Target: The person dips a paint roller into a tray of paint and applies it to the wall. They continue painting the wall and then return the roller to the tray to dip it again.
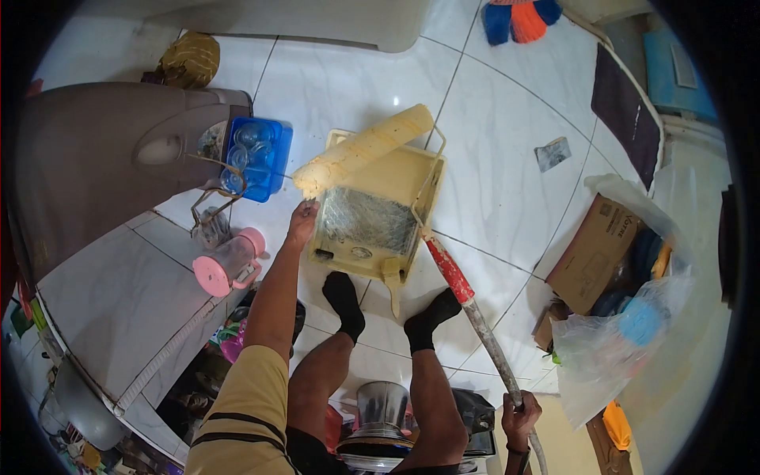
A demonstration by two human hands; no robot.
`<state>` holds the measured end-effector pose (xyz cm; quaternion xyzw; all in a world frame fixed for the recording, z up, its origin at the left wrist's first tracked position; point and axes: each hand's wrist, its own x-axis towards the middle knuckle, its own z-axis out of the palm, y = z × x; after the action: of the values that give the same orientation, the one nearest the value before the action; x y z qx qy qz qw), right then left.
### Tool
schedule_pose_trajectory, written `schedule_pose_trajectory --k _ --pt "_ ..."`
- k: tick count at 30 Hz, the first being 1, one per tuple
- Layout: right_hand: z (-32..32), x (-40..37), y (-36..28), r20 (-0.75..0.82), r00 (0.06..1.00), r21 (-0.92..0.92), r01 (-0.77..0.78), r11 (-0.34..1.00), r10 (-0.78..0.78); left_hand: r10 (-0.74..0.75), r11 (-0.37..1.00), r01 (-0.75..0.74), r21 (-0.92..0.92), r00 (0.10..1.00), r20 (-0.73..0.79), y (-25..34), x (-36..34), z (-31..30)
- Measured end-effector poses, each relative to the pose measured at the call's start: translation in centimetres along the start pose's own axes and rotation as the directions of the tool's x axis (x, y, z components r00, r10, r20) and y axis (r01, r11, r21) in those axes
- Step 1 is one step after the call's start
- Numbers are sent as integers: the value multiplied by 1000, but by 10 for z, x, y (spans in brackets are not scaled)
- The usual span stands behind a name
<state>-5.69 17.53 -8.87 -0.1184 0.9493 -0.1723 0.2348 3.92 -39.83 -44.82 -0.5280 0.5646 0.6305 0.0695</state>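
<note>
Left of the paint tray (393,169) I see a tiled counter (119,309), with a pink jug (229,265) lying at its edge and a blue crate (271,154) of glass jars on the floor beyond it. Just left of the tray, my left hand (302,218) reaches forward, its fingers drawn together on the near end of the roller (364,149), pinching it. The roller is a long cream sleeve, tilted across the tray's far left corner. The tray itself sits on the white floor tiles, and its ribbed well is wet with paint. Two feet in black socks (345,297) stand just below the tray's near edge. From the tray's right side the pole (475,309), red at its upper part, slants down and to the right into my right hand (518,416), which is closed fully around it, low in the view. Well to the right of the tray lie a cardboard box (594,253) and a clear plastic bag (602,356) stuffed with things.
</note>
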Motion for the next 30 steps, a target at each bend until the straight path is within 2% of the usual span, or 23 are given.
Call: schedule_pose_trajectory --k 2,3,5,7,8,9,11,13,14,16,17,19,23,24,26,30 --pt "1 1 -2 43 999 -19 -24 1000 25 -27 999 27 22 999 -28 -24 12 -14" --pt "1 1 -4 84 995 -43 -50 998 53 56 980 -48 -192 998 39 -55 30 -25" --pt "7 -2 1 64 998 -13 -2 1000 3 150 913 -104 -394 985 87 -54 23 -28" --pt "17 -5 3 39 998 23 44 999 -45 47 986 -69 -155 989 -137 -3 -18 -12" --pt "20 -5 2 36 998 31 51 998 -52 52 987 -71 -146 990 -134 -2 -26 -15" --pt "23 -6 1 35 998 39 57 998 -58 39 964 -89 -250 980 -195 -1 -37 -18" --pt "27 -7 -6 54 997 47 53 997 -55 19 934 -107 -342 967 -253 -19 -55 -32" --pt "36 -10 -7 86 994 65 60 996 -66 176 981 -193 -19 928 -328 -62 -64 -57" --pt "43 -13 -2 82 994 70 60 996 -66 181 980 -197 -14 925 -334 -63 -80 -60" --pt "56 -8 3 54 995 110 78 991 -84 -99 995 88 -45 927 -362 -51 -107 -57" --pt "62 -11 5 44 996 139 76 987 -83 -97 995 88 -41 923 -372 -46 -121 -55" --pt "72 -11 9 42 993 120 107 987 -113 -227 973 194 -123 891 -394 -41 -148 -49" --pt "100 -11 30 71 994 122 79 989 -88 -234 965 165 -203 894 -383 -38 -174 -32" --pt "108 -10 36 65 993 124 93 988 -102 -284 950 202 -239 878 -386 -22 -183 -21" --pt "118 -5 42 47 990 140 129 982 -136 -308 947 242 -212 874 -377 -13 -188 -12" --pt "139 2 59 67 992 135 102 986 -111 -357 934 328 -144 879 -315 -16 -191 -8"
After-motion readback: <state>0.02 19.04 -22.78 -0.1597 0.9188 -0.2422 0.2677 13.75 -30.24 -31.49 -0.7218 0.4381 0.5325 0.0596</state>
